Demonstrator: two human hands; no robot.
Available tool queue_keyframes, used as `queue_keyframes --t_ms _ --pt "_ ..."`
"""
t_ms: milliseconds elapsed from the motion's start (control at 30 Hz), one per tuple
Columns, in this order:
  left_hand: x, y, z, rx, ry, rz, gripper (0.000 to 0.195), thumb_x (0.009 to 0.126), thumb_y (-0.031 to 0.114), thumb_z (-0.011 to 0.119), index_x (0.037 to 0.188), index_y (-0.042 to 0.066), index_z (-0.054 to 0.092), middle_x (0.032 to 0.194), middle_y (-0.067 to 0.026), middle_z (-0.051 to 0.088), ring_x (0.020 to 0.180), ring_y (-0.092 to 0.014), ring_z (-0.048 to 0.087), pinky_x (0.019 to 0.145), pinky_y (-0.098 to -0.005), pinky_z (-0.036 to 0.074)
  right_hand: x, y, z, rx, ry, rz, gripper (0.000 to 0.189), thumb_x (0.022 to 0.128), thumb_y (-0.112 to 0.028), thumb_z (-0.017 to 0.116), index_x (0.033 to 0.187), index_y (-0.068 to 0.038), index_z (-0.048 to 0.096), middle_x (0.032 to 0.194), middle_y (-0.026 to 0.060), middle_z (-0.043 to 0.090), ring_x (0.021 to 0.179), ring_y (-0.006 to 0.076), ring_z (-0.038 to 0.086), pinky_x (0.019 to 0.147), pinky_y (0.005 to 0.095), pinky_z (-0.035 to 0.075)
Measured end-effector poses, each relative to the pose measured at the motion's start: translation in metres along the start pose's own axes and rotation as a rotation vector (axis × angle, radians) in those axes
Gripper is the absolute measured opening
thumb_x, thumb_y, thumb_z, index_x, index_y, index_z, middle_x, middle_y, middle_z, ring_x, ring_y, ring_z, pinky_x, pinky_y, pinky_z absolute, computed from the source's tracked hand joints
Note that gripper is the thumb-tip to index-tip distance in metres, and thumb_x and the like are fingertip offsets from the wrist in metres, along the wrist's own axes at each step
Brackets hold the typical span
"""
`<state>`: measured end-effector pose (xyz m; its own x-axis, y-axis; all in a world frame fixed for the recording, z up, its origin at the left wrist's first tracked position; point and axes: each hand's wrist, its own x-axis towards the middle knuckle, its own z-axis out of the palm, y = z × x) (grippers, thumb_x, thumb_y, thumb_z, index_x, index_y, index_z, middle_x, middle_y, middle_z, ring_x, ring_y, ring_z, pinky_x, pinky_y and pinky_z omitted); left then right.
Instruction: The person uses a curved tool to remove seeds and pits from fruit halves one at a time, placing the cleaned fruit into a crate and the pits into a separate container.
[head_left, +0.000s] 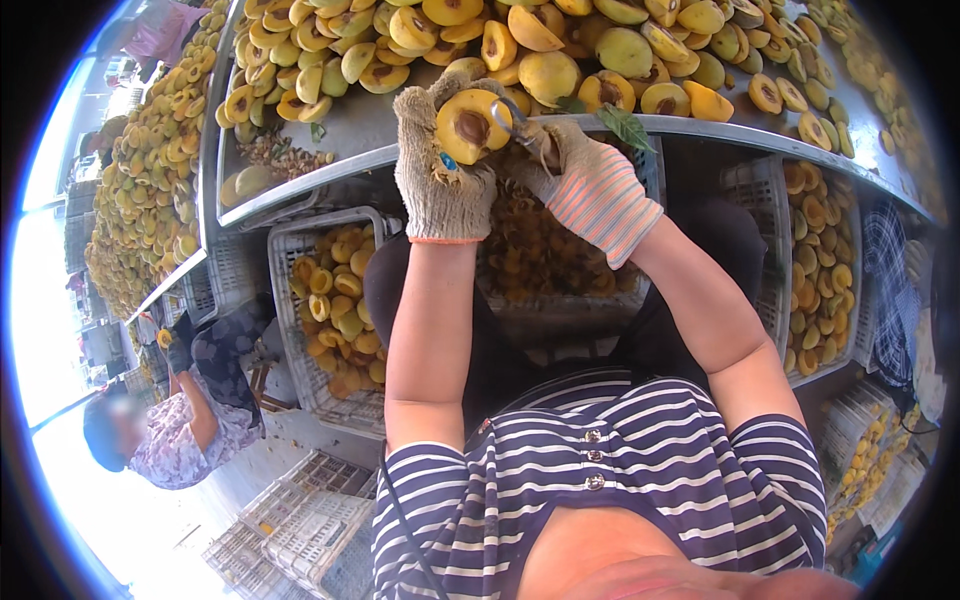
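Observation:
My left hand (444, 180), in a worn knitted glove, holds a yellow peach half (452, 126) cut side up, its brown stone cavity showing. A blue patch sits on that glove below the fruit. My right hand (581, 176), in a striped knitted glove, grips a pitting tool with a curved metal loop (504, 116). The loop overlaps the right edge of the fruit; whether it touches the flesh I cannot tell. Just beyond both hands, many halved peaches (547, 75) lie heaped on a metal-rimmed table (352, 161).
Below my hands is a crate of dark fruit scraps (555, 247). Crates of pitted halves stand left (279, 270) and right (780, 247) of my knees. A green leaf (626, 127) rests on the table rim. At left, a co-worker (180, 435) sits near stacked plastic crates (315, 525).

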<state>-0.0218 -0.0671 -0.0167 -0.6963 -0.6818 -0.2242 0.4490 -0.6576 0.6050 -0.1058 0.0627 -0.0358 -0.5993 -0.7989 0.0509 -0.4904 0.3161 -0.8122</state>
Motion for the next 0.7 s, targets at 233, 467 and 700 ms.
queue_keyframes --t_ms 233,467,700 --pt "-0.007 -0.011 0.001 0.116 0.024 -0.007 0.044 0.101 0.040 0.057 0.119 0.000 0.060 0.106 -0.0109 0.065 0.093 -0.022 0.064 0.074 -0.0377 0.056 0.003 -0.018 -0.007 -0.494 -0.224 0.049 0.030 0.088 -0.017 0.065 0.110 -0.001 0.054 0.082 0.0164 0.068 0.079 0.0354 0.070 0.066 0.0416 0.055" --pt "-0.017 -0.015 0.000 0.333 0.101 0.133 0.033 0.101 0.030 0.058 0.107 -0.001 0.067 0.093 -0.0069 0.066 0.077 -0.015 0.063 0.062 -0.0277 0.054 -0.005 -0.020 0.008 -0.603 -0.462 0.007 0.027 0.090 -0.015 0.058 0.114 -0.001 0.057 0.104 0.0189 0.066 0.094 0.0318 0.068 0.076 0.0400 0.055" --pt "-0.008 -0.012 -0.009 1.062 -0.251 0.523 0.032 0.101 0.028 0.059 0.103 -0.002 0.071 0.079 -0.0031 0.068 0.075 -0.012 0.062 0.068 -0.0273 0.051 -0.017 0.021 0.016 -0.195 -0.366 -0.153 0.023 0.092 -0.016 0.057 0.105 0.002 0.061 0.092 0.0212 0.068 0.088 0.0368 0.069 0.073 0.0404 0.055"
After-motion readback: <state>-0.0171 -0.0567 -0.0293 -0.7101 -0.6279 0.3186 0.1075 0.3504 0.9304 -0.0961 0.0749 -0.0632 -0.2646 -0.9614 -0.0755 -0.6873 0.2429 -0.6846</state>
